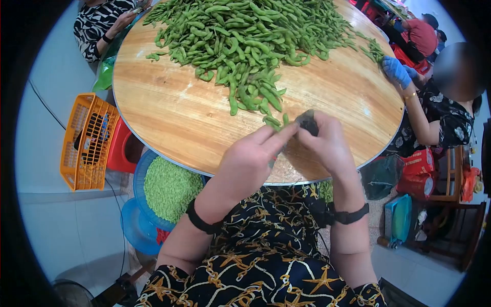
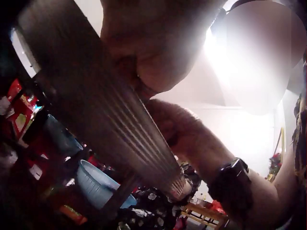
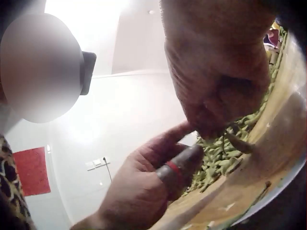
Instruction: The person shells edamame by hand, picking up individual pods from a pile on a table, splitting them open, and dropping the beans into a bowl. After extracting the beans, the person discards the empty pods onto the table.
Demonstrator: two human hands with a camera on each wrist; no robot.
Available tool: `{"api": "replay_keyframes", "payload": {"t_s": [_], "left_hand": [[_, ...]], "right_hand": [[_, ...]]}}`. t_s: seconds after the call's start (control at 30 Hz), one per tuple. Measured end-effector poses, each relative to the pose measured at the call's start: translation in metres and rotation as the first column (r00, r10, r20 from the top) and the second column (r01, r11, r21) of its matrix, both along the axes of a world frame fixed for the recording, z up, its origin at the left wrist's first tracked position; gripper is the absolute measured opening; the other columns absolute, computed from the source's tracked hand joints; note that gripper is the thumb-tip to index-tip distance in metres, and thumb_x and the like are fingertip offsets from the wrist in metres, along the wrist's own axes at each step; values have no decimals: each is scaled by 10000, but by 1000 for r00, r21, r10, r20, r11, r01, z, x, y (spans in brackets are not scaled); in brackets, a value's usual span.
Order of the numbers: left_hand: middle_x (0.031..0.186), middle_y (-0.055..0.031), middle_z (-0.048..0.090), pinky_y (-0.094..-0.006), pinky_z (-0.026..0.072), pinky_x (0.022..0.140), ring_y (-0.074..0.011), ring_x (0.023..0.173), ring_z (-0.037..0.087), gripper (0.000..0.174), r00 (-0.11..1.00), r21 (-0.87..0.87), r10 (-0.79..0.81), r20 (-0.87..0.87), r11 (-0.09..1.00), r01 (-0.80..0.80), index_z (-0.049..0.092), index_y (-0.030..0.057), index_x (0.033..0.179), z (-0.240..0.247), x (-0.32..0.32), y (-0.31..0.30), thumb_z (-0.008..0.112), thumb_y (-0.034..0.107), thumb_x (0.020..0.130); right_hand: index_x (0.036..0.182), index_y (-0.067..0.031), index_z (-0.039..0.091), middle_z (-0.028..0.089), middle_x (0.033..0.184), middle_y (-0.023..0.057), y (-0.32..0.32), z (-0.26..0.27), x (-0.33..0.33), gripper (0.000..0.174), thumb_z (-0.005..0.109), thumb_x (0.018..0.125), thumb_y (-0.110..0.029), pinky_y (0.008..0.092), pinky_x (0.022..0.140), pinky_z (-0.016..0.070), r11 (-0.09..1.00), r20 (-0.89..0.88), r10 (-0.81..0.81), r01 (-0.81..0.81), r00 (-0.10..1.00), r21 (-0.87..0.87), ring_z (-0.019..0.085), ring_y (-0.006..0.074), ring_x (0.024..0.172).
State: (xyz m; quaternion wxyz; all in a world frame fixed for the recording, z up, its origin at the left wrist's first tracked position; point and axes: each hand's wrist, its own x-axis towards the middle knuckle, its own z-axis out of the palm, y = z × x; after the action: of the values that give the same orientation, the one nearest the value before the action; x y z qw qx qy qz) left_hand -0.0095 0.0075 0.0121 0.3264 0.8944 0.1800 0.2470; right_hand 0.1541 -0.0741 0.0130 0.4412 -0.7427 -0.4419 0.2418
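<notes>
Over the wooden table, my left hand [image 1: 248, 158] and right hand [image 1: 330, 146] meet at the fingertips, pinching a green pod [image 3: 238, 143] that shows only partly below the right fingers. A dark cover [image 1: 308, 123] is at the right hand's fingertips. On a left-hand digit sits a grey cover [image 3: 178, 168] with a red band. Just past the left fingertips lie a few loose pods [image 1: 272, 122]. Behind them a large heap of green pods [image 1: 245, 41] spreads over the table's far side. In the left wrist view both hands are dark, their fingertips partly hidden.
The round table's [image 1: 169, 112] near edge is just below my hands. Lower left are a blue basin of shelled beans [image 1: 171, 189], a red stool [image 1: 120, 148] and an orange crate [image 1: 87, 143]. A person in blue gloves [image 1: 396, 71] sits at the right, another person at the upper left.
</notes>
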Motion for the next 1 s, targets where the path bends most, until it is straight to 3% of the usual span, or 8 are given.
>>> {"api": "replay_keyframes", "payload": {"t_s": [0.13,0.2,0.23,0.3,0.33,0.4,0.63,1.0], "left_hand": [[828,-123,576,-332,470,584,-263,661,561,333,992,75,5,126,997,-15,553,41,1071,-14,11,0,574,-22,744],[783,-121,586,-309,463,546,-224,589,551,230,975,60,72,210,994,-87,552,9,1017,-18,11,0,584,2,789],[783,-102,590,-264,428,515,-164,571,532,169,980,-354,135,147,932,-75,546,18,973,-17,11,1,572,9,806],[811,-36,587,-150,306,464,-18,586,465,75,965,-903,185,186,420,93,534,64,915,-8,6,4,539,28,850],[811,-36,587,-150,306,464,-18,586,465,75,966,-903,186,182,421,89,534,64,915,-11,5,3,539,28,850],[826,-23,583,-147,287,459,-24,595,452,74,861,-917,327,389,224,329,534,82,906,-17,4,3,534,34,850],[807,10,571,-169,385,601,-42,706,501,49,841,-872,304,447,-59,485,567,47,884,-25,-4,0,573,45,836],[825,-14,598,-202,437,678,-73,752,547,47,855,-931,380,352,239,277,569,47,874,-22,1,-15,593,46,834]], "right_hand": [[777,12,577,509,589,-4,-8,8,-7,189,628,784,-170,250,496,399,998,-173,68,-64,983,28,458,74,538],[862,-17,562,467,611,-39,-11,20,-12,190,551,872,-206,214,483,351,1000,-585,21,-26,811,1,414,61,527],[862,-17,562,467,611,-39,-12,17,-13,190,551,872,-206,214,483,351,1000,-592,23,-29,806,-1,414,61,527],[955,-34,533,427,606,-42,-15,6,-18,212,430,946,-219,190,486,311,994,-540,56,4,840,109,373,50,529],[955,-34,533,427,606,-42,-18,6,-23,212,430,946,-219,190,486,311,994,-543,57,4,838,110,373,50,529],[939,-37,518,437,618,-30,-24,8,-34,233,359,969,-205,190,496,315,977,-794,210,-150,571,151,380,54,539],[842,-44,489,437,615,-26,-22,0,-44,241,346,974,-186,194,482,301,972,-724,235,-149,649,181,367,51,527],[873,-39,511,443,602,-33,-27,2,-52,189,451,947,-201,187,456,285,985,-724,161,-66,670,157,357,38,506]]}}
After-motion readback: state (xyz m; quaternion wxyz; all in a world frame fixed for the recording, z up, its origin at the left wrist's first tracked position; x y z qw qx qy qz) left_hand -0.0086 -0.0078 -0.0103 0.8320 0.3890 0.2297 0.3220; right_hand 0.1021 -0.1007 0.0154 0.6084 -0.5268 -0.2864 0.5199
